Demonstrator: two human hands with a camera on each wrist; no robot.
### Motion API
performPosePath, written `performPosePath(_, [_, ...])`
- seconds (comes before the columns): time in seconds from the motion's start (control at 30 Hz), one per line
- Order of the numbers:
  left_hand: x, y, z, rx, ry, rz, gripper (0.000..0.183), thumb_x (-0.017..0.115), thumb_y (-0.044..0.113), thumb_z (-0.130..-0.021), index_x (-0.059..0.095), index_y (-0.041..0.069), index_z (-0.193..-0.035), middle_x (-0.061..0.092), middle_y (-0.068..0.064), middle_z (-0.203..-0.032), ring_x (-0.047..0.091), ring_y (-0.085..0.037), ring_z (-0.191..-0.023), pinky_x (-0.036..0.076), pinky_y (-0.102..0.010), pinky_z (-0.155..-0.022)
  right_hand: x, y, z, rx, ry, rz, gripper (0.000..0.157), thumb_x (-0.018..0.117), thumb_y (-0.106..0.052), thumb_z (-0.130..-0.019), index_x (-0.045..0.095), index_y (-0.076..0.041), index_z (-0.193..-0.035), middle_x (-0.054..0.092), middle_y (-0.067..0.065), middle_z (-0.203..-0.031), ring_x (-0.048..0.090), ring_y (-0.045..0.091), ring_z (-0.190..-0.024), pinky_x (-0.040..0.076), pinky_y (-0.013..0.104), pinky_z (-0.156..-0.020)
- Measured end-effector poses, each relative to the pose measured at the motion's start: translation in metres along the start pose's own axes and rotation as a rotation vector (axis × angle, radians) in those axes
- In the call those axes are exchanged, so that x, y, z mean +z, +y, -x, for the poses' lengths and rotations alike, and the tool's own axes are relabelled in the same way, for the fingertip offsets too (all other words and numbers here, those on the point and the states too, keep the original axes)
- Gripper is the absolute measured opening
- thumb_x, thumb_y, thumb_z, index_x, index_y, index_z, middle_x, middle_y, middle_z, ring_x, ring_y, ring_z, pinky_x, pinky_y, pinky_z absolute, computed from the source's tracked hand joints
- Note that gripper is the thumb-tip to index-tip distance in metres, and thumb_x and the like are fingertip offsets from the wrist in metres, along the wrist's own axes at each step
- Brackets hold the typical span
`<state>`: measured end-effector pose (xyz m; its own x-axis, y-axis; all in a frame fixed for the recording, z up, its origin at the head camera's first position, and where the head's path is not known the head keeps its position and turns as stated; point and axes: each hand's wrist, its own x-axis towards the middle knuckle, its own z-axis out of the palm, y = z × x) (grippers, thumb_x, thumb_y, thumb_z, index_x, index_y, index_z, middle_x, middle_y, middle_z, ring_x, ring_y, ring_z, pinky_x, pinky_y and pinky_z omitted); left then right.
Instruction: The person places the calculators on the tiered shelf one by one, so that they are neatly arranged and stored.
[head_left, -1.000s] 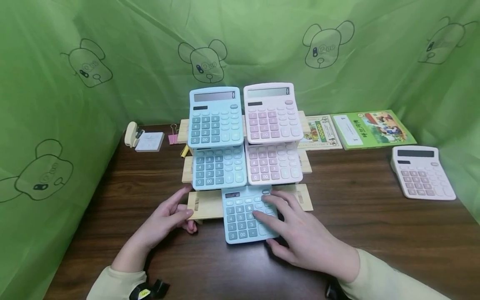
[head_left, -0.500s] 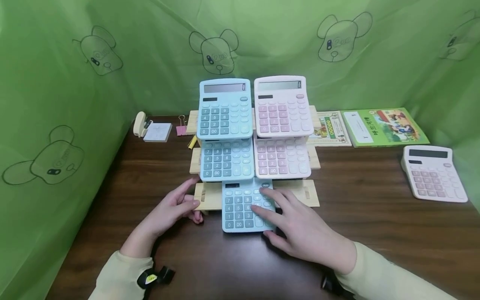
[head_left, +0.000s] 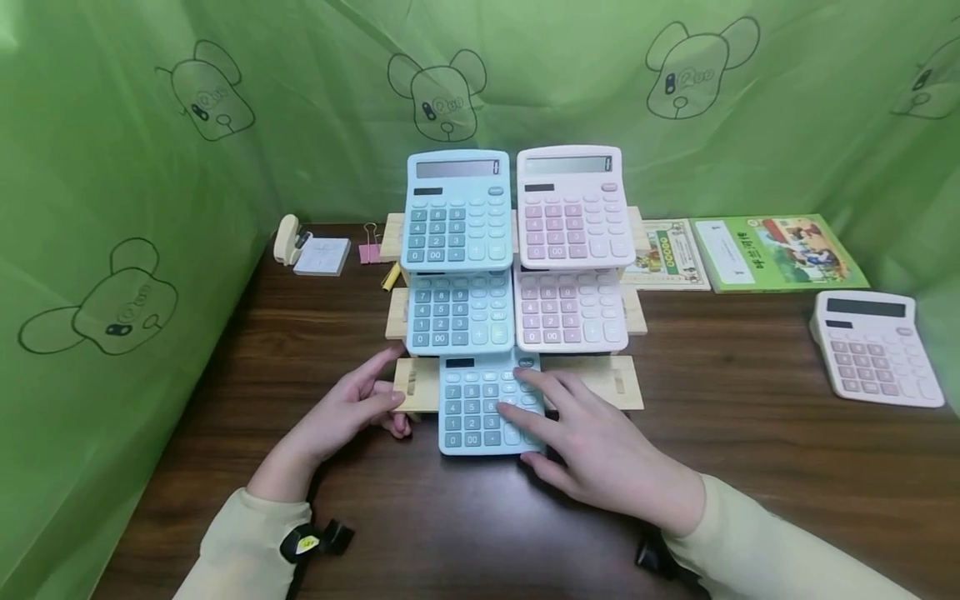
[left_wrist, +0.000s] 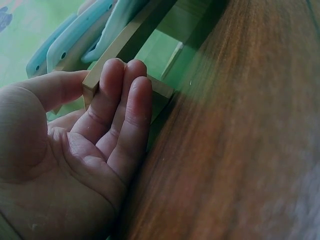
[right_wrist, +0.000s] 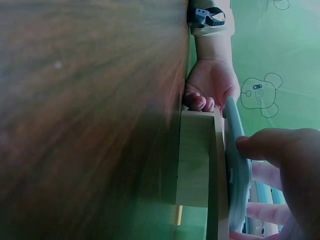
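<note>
A three-tier wooden rack (head_left: 592, 379) stands mid-table, its tiers stepping up toward the back. My left hand (head_left: 337, 421) holds the left end of its lowest tier, thumb along the top edge, several fingers bent beneath the slat (left_wrist: 125, 45). On that tier a light-blue calculator (head_left: 471, 417) leans, its top tucked under the tier above. My right hand (head_left: 607, 450) rests on it, spread fingers over the keys and thumb against its side edge, as the right wrist view confirms. Higher up sit two blue calculators (head_left: 459, 200) at left and two pink ones (head_left: 573, 200) at right.
Another pink calculator (head_left: 877, 350) lies at far right. Behind it are a green book (head_left: 780, 254) and a picture card (head_left: 675, 254). At back left are a cream stapler-like item (head_left: 287, 240), a note pad (head_left: 322, 256), a pink binder clip (head_left: 370, 252) and a small yellow item (head_left: 391, 276).
The front blue calculator has slid left along the lowest tier and straightened, with my right hand on it. My left hand keeps its hold. The whole view has shifted.
</note>
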<state>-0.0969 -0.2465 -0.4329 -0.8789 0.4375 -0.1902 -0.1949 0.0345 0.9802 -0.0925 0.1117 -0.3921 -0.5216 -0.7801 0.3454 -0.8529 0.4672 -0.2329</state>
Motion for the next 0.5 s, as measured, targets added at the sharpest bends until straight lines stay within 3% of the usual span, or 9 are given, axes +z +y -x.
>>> performPosePath(0.5, [-0.0003, 0.0005, -0.0005, 0.012, -0.008, 0.010, 0.065, 0.054, 0.013, -0.100, 0.018, 0.019, -0.154, 0.062, -0.035, -0.091, 0.066, -0.037, -0.076, 0.056, -0.056, -0.073, 0.0045, 0.0010, -0.0058, -0.018, -0.017, 0.010, 0.058, 0.068, -0.036, -0.086, 0.052, -0.024, -0.141, 0.035, 0.013, -0.149, 0.046, 0.032, -0.119, 0.046, 0.047, -0.094])
